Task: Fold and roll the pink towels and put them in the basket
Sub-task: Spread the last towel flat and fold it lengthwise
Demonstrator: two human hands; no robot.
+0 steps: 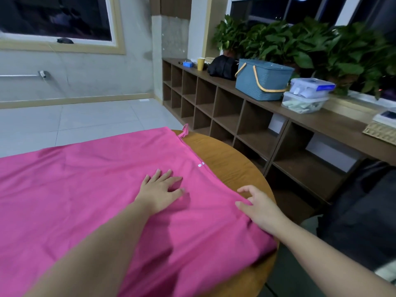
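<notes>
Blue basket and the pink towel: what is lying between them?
In the head view, between the blue basket and the pink towel lie a strip of bare wooden table and the cubby shelf front.

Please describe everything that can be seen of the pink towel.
The pink towel is a large, thin, smooth cloth lying spread out, slightly wrinkled, over a round wooden table. A small loop sits at its far corner and two white dots near its right edge. The left hand presses flat on it; the right hand touches its right edge.
</notes>
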